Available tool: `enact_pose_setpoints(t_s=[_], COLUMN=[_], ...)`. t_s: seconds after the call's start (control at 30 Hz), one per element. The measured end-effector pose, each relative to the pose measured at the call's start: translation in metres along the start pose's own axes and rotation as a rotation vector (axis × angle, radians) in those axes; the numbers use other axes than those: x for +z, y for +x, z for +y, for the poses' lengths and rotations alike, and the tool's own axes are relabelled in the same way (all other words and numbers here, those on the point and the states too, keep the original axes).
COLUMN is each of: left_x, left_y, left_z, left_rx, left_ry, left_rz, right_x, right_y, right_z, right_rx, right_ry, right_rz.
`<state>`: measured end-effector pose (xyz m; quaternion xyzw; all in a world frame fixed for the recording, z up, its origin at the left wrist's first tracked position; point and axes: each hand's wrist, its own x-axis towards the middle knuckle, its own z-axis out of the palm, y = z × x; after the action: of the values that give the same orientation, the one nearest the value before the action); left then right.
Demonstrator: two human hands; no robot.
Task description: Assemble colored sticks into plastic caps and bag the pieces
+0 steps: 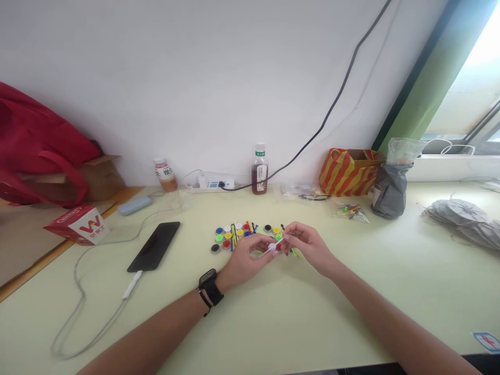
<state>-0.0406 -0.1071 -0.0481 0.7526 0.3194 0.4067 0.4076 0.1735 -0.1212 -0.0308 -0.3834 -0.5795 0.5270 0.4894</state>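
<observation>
In front of me, above the table, my left hand (252, 253) pinches a small white plastic spinner (272, 246), a round disc with a thin white pointer across it. My right hand (308, 246) has its thumb and fingertips closed on the upper right end of the same pointer. Behind and beside both hands lie several small round discs in blue, green, yellow, red, white and black, such as the red disc (226, 244) and the black disc (215, 249). Thin coloured plastic arrows (233, 237) lie among them. Part of this group is hidden by my hands.
A black phone (154, 247) with a white cable lies left, near a red-and-white box (80, 225). Along the wall stand a bottle of dark drink (260, 172), a power strip (213, 182) and a striped bag (346, 172). A plastic bag of coloured pieces (351, 211) lies right.
</observation>
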Motion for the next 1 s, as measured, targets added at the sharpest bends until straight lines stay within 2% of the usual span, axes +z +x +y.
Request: enact_pose_setpoints(t_s=[0.43, 1.0], left_x=[0.0, -0.001], left_y=[0.003, 0.001], left_z=[-0.009, -0.012], left_rx=[0.026, 0.051], left_ry=[-0.002, 0.04], left_rz=[0.126, 0.11], right_x=[-0.006, -0.005], right_y=[-0.001, 0.001], right_z=[-0.005, -0.002], right_rx=[-0.04, -0.039], right_ry=[-0.023, -0.111], right_rz=[-0.112, -0.094])
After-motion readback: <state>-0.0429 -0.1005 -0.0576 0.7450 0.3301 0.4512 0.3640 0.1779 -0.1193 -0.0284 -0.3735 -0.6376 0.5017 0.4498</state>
